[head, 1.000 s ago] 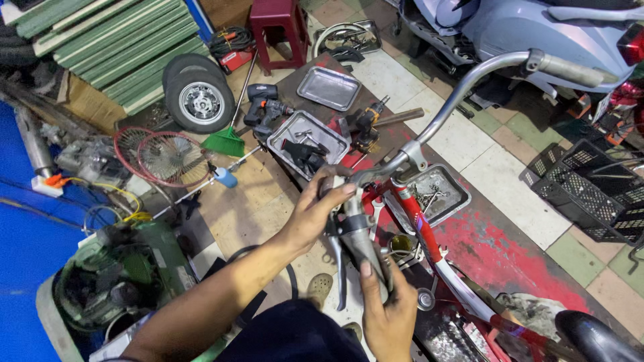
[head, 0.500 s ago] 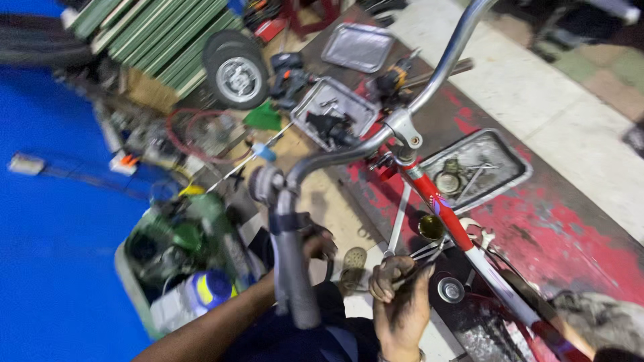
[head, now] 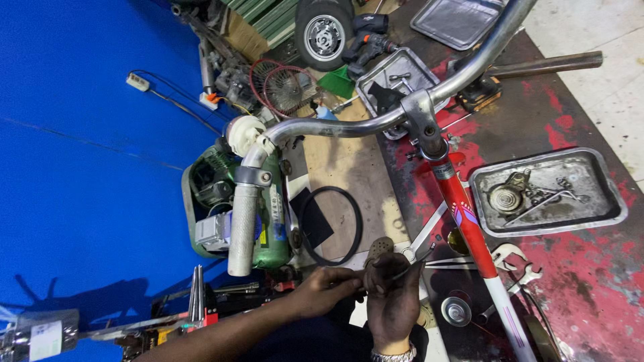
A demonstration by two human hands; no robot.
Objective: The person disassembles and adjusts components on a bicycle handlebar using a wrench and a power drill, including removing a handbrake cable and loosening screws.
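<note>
My right hand (head: 392,305) lies palm up low in the middle, its fingers around a small brown ribbed cylinder (head: 380,248). My left hand (head: 327,289) reaches in from the left. Its fingertips pinch a thin metal rod (head: 410,267) that lies across the right palm. Above both hands stands a bicycle's chrome handlebar (head: 349,126) with a grey grip (head: 243,228) on its near end. The bicycle's red frame tube (head: 468,224) runs down to the right of my hands.
A metal tray (head: 607,213) of small parts sits on the red-stained floor at right, with wrenches (head: 516,267) beside the frame. A black rubber ring (head: 330,225) and a green machine (head: 272,221) lie left of centre. Blue sheet (head: 80,167) at left; small wheel (head: 323,33), drill (head: 369,40) and more trays (head: 379,75) behind.
Both hands have left the handlebar stem and come down together near my lap. The view has swung left and closer, and the handlebar has turned so its grey grip points toward me.
</note>
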